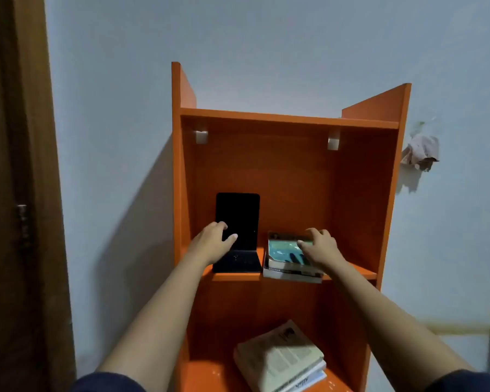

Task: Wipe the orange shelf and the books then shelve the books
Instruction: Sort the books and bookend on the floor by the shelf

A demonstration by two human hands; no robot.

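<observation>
An orange shelf (359,193) stands against the pale blue wall. On its middle board a black tablet with a keyboard (238,210) stands propped on the left. Beside it on the right lies a small stack of books (283,264) with a green cover on top. My left hand (214,243) reaches in front of the tablet's lower screen, fingers apart, holding nothing. My right hand (320,246) rests on the top book's far right corner with fingers spread. A second stack of pale books (280,360) lies on the lower board.
A brown wooden door (17,193) fills the left edge. A crumpled pinkish cloth (422,149) hangs on the wall to the right of the shelf. The shelf's top board (289,117) carries nothing that I can see.
</observation>
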